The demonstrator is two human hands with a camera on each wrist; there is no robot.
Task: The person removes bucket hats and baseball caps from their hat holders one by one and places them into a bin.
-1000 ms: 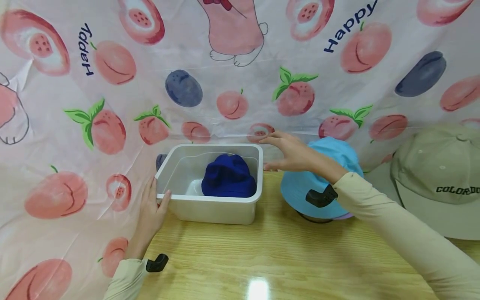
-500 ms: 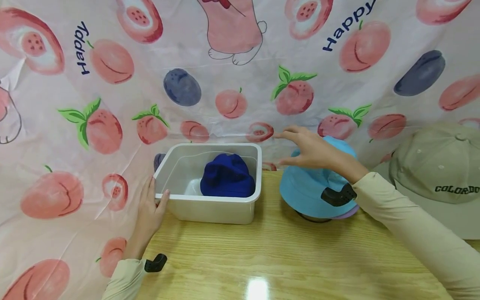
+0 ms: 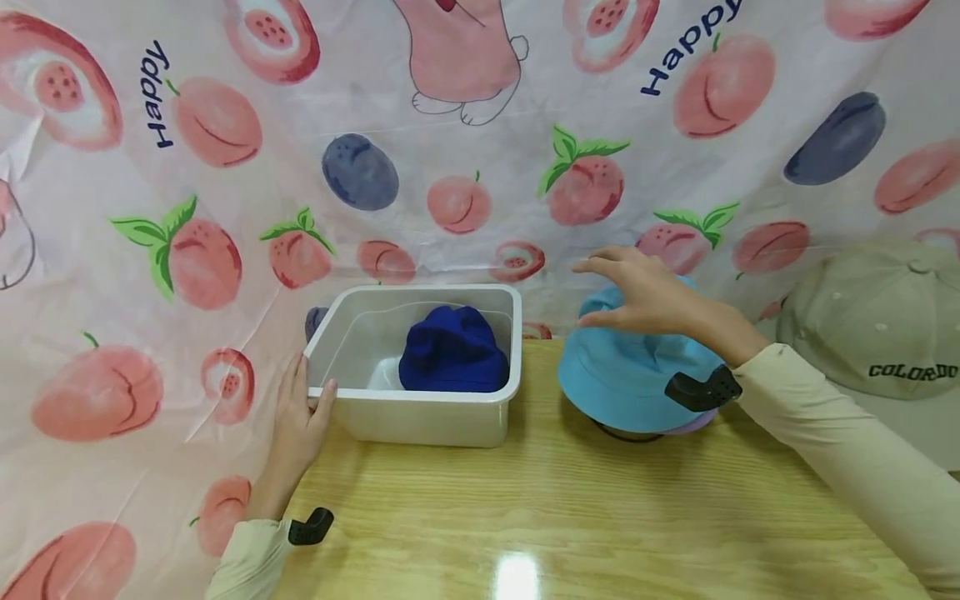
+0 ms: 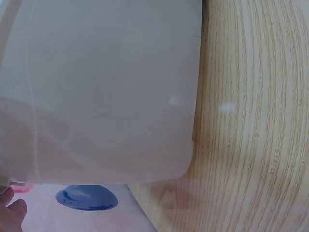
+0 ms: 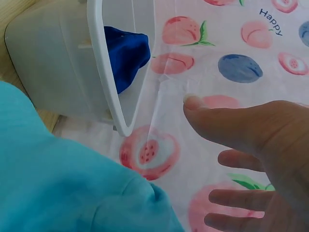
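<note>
My left hand [image 3: 300,429] rests at the near left corner of a whitish plastic bin [image 3: 423,421], its fingers along the left side and its thumb at the front rim. A dark blue cloth hat [image 3: 453,350] lies in the right part of that bin. My right hand [image 3: 648,292] is over a light blue bucket hat [image 3: 615,387], fingers spread apart from the thumb and nothing between them. In the right wrist view, the light blue hat [image 5: 72,183] fills the lower left, with a gap between it and the thumb. Its far part is hidden behind the hand.
A beige cap [image 3: 877,325] with dark lettering stands at the far right. Something purple [image 3: 693,423] shows under the light blue hat's brim. Behind the bin rises a fruit-printed cloth [image 3: 450,125], which also covers the left side. The wooden table [image 3: 450,517] extends in front.
My right hand has moved right, from beside the bin's right rim to over the light blue hat. The left hand stays at the bin's corner. The head view has shifted slightly.
</note>
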